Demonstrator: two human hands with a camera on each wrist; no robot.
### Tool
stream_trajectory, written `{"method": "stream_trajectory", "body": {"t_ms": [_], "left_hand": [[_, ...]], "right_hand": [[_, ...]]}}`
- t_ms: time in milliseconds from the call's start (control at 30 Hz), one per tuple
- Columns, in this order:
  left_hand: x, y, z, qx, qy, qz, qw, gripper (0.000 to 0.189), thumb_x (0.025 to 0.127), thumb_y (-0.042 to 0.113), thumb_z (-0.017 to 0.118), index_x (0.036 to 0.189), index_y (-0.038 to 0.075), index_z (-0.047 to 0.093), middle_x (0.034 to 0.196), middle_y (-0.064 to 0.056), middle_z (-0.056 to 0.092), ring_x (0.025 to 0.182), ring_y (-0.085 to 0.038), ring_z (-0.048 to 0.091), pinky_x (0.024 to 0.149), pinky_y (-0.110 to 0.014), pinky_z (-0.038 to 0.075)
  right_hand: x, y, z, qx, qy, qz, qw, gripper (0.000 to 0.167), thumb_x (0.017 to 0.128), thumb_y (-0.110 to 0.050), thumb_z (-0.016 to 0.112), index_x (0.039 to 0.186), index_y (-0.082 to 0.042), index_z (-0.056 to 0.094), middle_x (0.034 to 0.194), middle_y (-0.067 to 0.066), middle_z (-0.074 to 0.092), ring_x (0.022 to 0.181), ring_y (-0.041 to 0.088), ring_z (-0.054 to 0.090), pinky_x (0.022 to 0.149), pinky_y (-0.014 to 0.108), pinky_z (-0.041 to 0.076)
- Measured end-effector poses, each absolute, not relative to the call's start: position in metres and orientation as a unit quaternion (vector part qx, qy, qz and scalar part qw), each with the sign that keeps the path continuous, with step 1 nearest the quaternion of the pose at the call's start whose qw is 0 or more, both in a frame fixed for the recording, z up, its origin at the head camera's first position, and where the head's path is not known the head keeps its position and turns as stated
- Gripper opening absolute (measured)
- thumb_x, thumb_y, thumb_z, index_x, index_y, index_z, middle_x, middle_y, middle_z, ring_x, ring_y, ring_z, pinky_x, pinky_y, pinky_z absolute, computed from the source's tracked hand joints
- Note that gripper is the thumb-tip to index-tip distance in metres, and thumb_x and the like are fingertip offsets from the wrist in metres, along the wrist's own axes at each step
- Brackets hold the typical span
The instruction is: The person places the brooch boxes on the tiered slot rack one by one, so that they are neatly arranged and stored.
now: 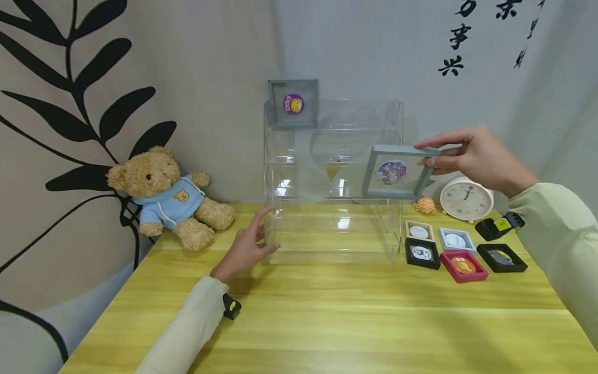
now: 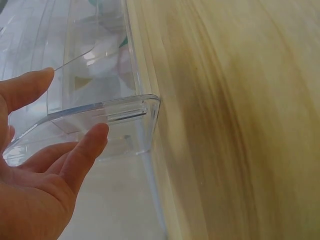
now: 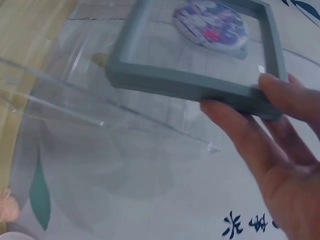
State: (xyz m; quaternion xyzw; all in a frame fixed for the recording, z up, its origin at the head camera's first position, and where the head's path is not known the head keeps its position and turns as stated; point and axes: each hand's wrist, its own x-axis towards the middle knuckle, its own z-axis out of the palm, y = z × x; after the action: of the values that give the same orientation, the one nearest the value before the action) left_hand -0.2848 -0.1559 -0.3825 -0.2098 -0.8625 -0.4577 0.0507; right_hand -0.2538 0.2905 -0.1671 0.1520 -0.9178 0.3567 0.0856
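On the wooden table stands a clear acrylic tiered display rack (image 1: 322, 253). My right hand (image 1: 478, 158) pinches a grey-blue display frame (image 1: 416, 151) by its right end, thumb on one face and fingers behind. A round purple-and-white badge (image 3: 212, 27) sits in its clear window. The frame is held up before the rack's right side, slightly tilted. At the rack's lower left side is my left hand (image 1: 245, 252), fingers spread about the clear side panel (image 2: 100, 106); firm contact cannot be told. A grey frame (image 1: 293, 83) with a purple-and-yellow badge stands on the top tier, left.
Several small frames, including a red one (image 1: 464, 266) and a black one (image 1: 502, 258), lie right of the rack. Behind them are a white clock (image 1: 467, 199) and an orange yarn ball (image 1: 425, 205). A teddy bear (image 1: 173, 200) sits at the left against the wall.
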Motion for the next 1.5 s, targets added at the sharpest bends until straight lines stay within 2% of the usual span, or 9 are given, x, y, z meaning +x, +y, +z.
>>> {"method": "stream_trajectory", "body": {"t_ms": [133,333,467,533,667,867,967,1200,1500], "left_hand": [[-0.284,-0.157,-0.382,-0.207,-0.863,-0.457,0.051,0.092,0.089,0.011,0.076,0.157,0.04,0.022,0.157,-0.032,0.034,0.134,-0.051,0.049,0.097,-0.052,0.057],[-0.283,-0.157,-0.383,-0.2,-0.865,-0.458,0.054,0.092,0.089,0.011,0.076,0.156,0.042,0.023,0.159,-0.032,0.03,0.136,-0.05,0.048,0.096,-0.051,0.058],[-0.283,-0.156,-0.384,-0.205,-0.863,-0.458,0.054,0.091,0.089,0.011,0.076,0.157,0.04,0.022,0.158,-0.033,0.031,0.136,-0.051,0.047,0.097,-0.053,0.057],[-0.283,-0.155,-0.385,-0.208,-0.863,-0.457,0.051,0.092,0.089,0.011,0.076,0.157,0.04,0.022,0.157,-0.033,0.034,0.135,-0.051,0.048,0.098,-0.053,0.056],[-0.285,-0.155,-0.386,-0.205,-0.863,-0.459,0.048,0.093,0.089,0.011,0.076,0.158,0.041,0.021,0.155,-0.031,0.039,0.135,-0.049,0.049,0.098,-0.052,0.057],[-0.285,-0.154,-0.386,-0.204,-0.858,-0.469,0.049,0.093,0.088,0.009,0.077,0.157,0.041,0.022,0.152,-0.031,0.042,0.134,-0.049,0.051,0.097,-0.051,0.057],[-0.284,-0.154,-0.386,-0.206,-0.855,-0.473,0.046,0.094,0.088,0.009,0.077,0.157,0.042,0.023,0.152,-0.032,0.042,0.133,-0.049,0.051,0.097,-0.051,0.057],[-0.283,-0.155,-0.388,-0.21,-0.856,-0.471,0.045,0.091,0.09,0.01,0.075,0.158,0.038,0.023,0.152,-0.033,0.041,0.133,-0.049,0.051,0.098,-0.051,0.057],[-0.283,-0.156,-0.385,-0.21,-0.852,-0.478,0.04,0.091,0.089,0.009,0.075,0.158,0.039,0.023,0.153,-0.03,0.042,0.135,-0.048,0.05,0.099,-0.051,0.057]], "right_hand": [[-0.267,0.273,-0.155,0.163,-0.902,0.382,0.119,0.035,0.095,-0.015,0.07,0.13,-0.012,0.069,0.106,-0.017,0.075,0.088,-0.001,0.075,0.075,0.017,0.063],[-0.29,0.251,-0.133,0.167,-0.895,0.377,0.173,0.035,0.092,-0.012,0.073,0.126,-0.011,0.071,0.117,-0.004,0.074,0.089,-0.005,0.071,0.076,0.011,0.061],[-0.306,0.239,-0.118,0.156,-0.897,0.35,0.221,0.034,0.091,-0.015,0.075,0.125,-0.016,0.073,0.121,0.001,0.071,0.09,-0.007,0.066,0.078,0.009,0.059],[-0.313,0.232,-0.113,0.146,-0.896,0.341,0.245,0.032,0.091,-0.016,0.074,0.123,-0.019,0.074,0.119,0.0,0.07,0.091,-0.006,0.064,0.077,0.009,0.057],[-0.328,0.216,-0.106,0.128,-0.891,0.338,0.276,0.03,0.092,-0.015,0.073,0.121,-0.023,0.075,0.119,0.0,0.071,0.093,0.0,0.063,0.077,0.014,0.053],[-0.348,0.196,-0.105,0.107,-0.885,0.321,0.321,0.029,0.094,-0.009,0.07,0.121,-0.019,0.075,0.13,0.004,0.071,0.112,0.011,0.07,0.099,0.028,0.059],[-0.356,0.19,-0.109,0.103,-0.882,0.319,0.332,0.028,0.094,-0.007,0.07,0.119,-0.017,0.075,0.129,0.003,0.071,0.116,0.016,0.07,0.1,0.03,0.059],[-0.368,0.186,-0.121,0.104,-0.889,0.305,0.325,0.025,0.094,-0.007,0.069,0.116,-0.017,0.077,0.128,0.003,0.072,0.117,0.016,0.069,0.098,0.033,0.06],[-0.376,0.183,-0.121,0.077,-0.895,0.312,0.308,0.03,0.096,-0.006,0.066,0.122,-0.018,0.074,0.132,0.006,0.07,0.118,0.02,0.067,0.102,0.036,0.059]]}}
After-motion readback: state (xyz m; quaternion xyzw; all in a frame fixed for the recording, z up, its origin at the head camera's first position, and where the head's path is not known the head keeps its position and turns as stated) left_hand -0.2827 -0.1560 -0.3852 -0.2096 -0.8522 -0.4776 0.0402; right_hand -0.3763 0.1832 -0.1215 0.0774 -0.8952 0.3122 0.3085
